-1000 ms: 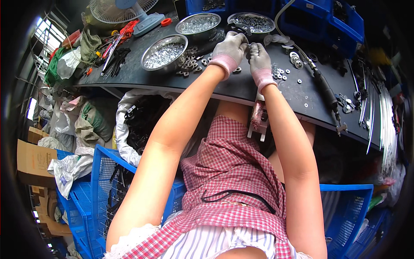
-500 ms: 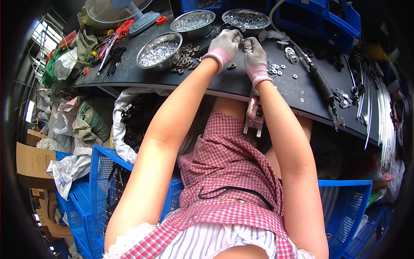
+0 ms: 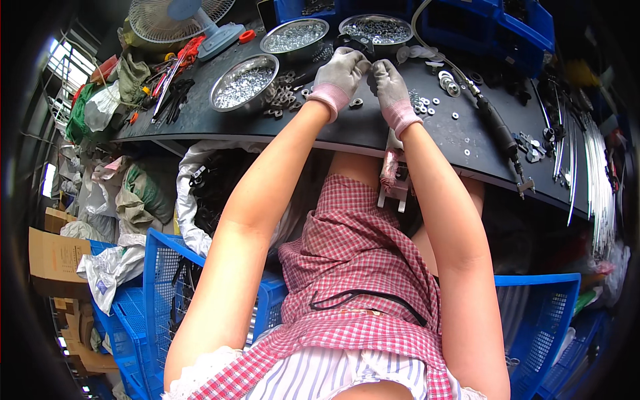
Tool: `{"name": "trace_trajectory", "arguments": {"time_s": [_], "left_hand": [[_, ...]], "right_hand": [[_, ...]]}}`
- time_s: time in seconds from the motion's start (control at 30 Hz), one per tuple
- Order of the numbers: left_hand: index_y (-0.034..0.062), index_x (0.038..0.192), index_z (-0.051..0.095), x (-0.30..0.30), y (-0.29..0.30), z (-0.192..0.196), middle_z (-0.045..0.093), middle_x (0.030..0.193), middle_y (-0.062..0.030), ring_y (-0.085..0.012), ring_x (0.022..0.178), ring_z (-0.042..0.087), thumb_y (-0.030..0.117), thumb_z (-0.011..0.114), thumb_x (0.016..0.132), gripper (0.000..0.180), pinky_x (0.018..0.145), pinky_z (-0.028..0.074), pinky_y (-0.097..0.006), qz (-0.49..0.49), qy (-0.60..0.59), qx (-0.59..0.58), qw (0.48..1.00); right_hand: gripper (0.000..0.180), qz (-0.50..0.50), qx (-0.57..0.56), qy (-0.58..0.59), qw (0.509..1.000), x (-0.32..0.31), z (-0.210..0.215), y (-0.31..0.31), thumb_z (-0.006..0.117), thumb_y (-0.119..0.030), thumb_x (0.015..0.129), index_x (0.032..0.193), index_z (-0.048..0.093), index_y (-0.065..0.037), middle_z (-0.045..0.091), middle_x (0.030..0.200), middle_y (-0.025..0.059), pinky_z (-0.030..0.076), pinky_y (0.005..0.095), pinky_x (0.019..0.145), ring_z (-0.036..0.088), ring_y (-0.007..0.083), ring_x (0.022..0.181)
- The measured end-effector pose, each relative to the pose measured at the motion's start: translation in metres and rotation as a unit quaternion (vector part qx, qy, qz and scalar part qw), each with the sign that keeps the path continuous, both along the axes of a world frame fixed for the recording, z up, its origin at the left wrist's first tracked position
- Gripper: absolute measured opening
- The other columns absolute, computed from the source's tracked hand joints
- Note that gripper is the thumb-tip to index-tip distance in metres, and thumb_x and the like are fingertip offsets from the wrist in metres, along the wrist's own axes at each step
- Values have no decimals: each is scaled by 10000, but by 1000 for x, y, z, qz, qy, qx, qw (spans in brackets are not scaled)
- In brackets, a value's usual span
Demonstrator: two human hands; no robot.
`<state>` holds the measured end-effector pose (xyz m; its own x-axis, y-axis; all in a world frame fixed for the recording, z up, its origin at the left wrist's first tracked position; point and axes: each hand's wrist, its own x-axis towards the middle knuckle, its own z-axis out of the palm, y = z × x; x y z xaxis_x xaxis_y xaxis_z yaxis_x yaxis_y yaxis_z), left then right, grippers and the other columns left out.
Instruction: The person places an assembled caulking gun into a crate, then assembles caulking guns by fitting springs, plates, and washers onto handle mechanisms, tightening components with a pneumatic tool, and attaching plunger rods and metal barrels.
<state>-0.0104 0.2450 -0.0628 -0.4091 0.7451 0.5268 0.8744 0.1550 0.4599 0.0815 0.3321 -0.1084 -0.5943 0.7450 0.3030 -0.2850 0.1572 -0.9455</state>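
Note:
In its grey glove with a pink cuff, my left hand [image 3: 343, 72] is closed over the far part of the bench. A dark black part [image 3: 349, 41] shows beyond its fingers and appears gripped there, its exact kind unclear. My right hand [image 3: 391, 88], gloved alike, is close beside it with fingers pinched together. Whatever lies in that pinch is hidden. Small metal fittings [image 3: 285, 93] lie in a heap left of my left hand, and a single fitting [image 3: 357, 103] sits between my wrists. Pale washers [image 3: 427, 105] are scattered right of my right hand.
Metal bowls of small parts stand at the left [image 3: 244, 83] and back [image 3: 294, 35]; another bowl [image 3: 377, 30] holds darker rings. A black air screwdriver [image 3: 497, 127] with its hose lies right. A fan [image 3: 193, 20] stands back left. Blue bins [image 3: 493, 33] line the back, and metal rods [image 3: 599, 180] lie right.
Both hands have shifted slightly left and a little nearer in the picture, and the gap between their fingertips looks a bit wider. The whole view has moved slightly too.

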Motion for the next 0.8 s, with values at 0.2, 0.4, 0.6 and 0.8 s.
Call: {"name": "trace_trajectory", "arguments": {"time_s": [0.2,0.4,0.6,0.8], "left_hand": [[80,993,677,9,10,3,617,1098,-112,-320,985,618,330,528,925,300,844,485,-382,28,-29,20,999],[72,1077,654,14,14,13,611,1150,-134,-324,1056,593,399,496,925,394,896,460,-379,34,-92,8,995],[90,1060,658,12,13,13,602,1145,-130,-322,1029,599,404,506,926,374,880,466,-389,39,-58,-19,997],[121,1002,657,12,8,8,590,1112,-115,-323,988,606,334,525,927,262,851,477,-385,22,-60,9,998]], "right_hand": [[198,-96,107,-11,990,-1,0,1,525,-258,987,951,567,-68,526,762,-32,398,229,620,439,73,671],[156,-198,205,-33,958,5,4,-1,565,-203,962,982,583,-50,603,812,58,454,273,693,520,111,742],[214,-177,116,-28,977,3,9,-9,539,-270,958,973,602,-67,654,815,148,489,361,694,639,280,737],[289,-138,126,-65,980,6,6,-6,506,-325,970,957,606,-54,635,760,139,480,352,679,620,262,708]]}}
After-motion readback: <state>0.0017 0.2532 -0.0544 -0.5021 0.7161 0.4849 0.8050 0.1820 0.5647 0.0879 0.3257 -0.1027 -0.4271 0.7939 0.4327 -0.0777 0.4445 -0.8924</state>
